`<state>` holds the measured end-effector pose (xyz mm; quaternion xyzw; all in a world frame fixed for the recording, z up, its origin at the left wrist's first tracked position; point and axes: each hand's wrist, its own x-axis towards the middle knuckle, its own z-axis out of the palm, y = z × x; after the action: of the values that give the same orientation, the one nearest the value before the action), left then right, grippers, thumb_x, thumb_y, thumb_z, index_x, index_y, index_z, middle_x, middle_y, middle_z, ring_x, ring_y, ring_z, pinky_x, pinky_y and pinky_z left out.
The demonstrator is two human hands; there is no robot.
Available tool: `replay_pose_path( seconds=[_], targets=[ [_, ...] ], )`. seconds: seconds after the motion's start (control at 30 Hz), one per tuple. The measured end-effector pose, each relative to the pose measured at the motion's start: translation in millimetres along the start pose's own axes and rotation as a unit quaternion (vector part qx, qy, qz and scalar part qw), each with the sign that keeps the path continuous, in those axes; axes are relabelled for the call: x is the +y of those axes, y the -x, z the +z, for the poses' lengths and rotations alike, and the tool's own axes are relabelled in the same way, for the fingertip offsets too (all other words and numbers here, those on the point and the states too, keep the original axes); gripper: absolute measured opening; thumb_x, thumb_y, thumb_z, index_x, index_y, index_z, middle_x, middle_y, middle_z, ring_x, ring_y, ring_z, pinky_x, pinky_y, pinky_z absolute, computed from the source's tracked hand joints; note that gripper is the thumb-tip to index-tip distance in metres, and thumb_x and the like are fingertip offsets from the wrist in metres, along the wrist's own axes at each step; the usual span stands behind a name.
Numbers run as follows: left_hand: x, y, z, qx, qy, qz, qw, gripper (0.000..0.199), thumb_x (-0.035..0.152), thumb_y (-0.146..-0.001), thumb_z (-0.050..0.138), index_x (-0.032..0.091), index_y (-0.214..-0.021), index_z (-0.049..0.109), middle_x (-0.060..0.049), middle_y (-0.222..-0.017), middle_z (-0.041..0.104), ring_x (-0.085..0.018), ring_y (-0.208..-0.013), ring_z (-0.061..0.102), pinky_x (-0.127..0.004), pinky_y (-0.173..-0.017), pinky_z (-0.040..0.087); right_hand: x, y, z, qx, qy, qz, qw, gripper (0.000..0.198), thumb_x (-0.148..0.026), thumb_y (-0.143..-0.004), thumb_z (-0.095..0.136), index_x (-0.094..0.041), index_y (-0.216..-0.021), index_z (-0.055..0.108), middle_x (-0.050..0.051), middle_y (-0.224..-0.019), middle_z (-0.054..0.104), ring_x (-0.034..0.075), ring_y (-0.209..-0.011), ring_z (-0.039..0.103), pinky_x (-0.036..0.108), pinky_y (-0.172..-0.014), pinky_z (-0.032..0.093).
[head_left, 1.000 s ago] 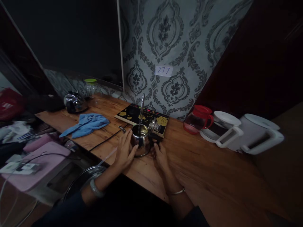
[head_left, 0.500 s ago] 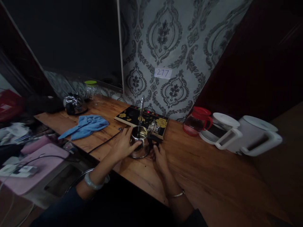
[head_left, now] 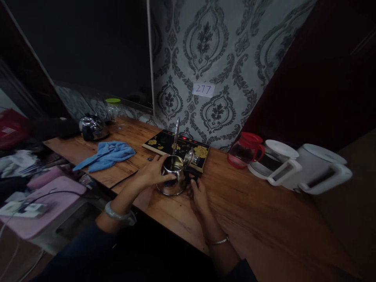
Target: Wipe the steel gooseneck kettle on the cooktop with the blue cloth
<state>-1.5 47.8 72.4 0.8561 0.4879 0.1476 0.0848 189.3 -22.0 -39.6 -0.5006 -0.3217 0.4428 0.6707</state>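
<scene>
Steel kettle [head_left: 173,178] sits on the wooden tabletop [head_left: 264,219], near its front edge and touching the near side of the black induction plate with gold flowers [head_left: 176,145]. Its lid [head_left: 188,156] is tipped open toward the right; a thin shiny rod [head_left: 176,133] rises upright just behind the opening. Left hand [head_left: 154,173] lies curved over the kettle's left flank, fingers wrapped on the body, thumb near the rim. Right hand [head_left: 199,192] presses against the kettle's lower right side (fingers partly hidden behind it, so how far they curl I cannot tell).

Blue cloth [head_left: 107,154] is crumpled toward the left end of the tabletop, a dark round pot [head_left: 91,127] beyond it by the back edge. Toward the right end: red-lidded glass jug [head_left: 245,150], then two white kettles [head_left: 296,166] side by side. A paper tag reading 277 [head_left: 203,89] is on the patterned wall.
</scene>
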Motion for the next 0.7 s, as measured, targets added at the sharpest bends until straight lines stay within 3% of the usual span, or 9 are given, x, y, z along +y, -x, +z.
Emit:
replay_pose_path(
  seconds=[0.2, 0.4, 0.7],
  targets=[
    [-2, 5, 7, 0.020, 0.031, -0.023, 0.999, 0.087, 0.069, -0.075, 0.062, 0.024, -0.147, 0.041, -0.014, -0.125, 0.058, -0.034, -0.105, 0.066, -0.043, -0.084, 0.053, 2, -1, 0, -0.003, 0.001, 0.003, 1.000, 0.049, -0.059, -0.070, 0.071, -0.018, -0.096, 0.062, -0.005, -0.055, 0.055, 0.008, -0.042, 0.045, 0.019, -0.039, 0.029],
    [-4, 9, 16, 0.050, 0.071, 0.001, 0.996, 0.083, 0.064, -0.079, 0.062, 0.019, -0.146, 0.040, -0.015, -0.133, 0.055, -0.032, -0.116, 0.062, -0.042, -0.095, 0.051, 1, 0, 0, -0.003, 0.001, -0.009, 1.000, 0.045, -0.058, -0.072, 0.071, -0.018, -0.092, 0.062, -0.006, -0.054, 0.054, 0.008, -0.041, 0.044, 0.018, -0.039, 0.029],
    [10, 27, 38, 0.139, 0.010, -0.022, 0.990, 0.072, 0.056, -0.091, 0.051, 0.015, -0.148, 0.035, -0.018, -0.148, 0.044, -0.035, -0.125, 0.057, -0.044, -0.098, 0.051, 1, 1, 1, -0.001, 0.002, -0.007, 1.000, 0.049, -0.062, -0.071, 0.070, -0.019, -0.092, 0.061, -0.006, -0.053, 0.054, 0.008, -0.041, 0.043, 0.018, -0.039, 0.029]
  ],
)
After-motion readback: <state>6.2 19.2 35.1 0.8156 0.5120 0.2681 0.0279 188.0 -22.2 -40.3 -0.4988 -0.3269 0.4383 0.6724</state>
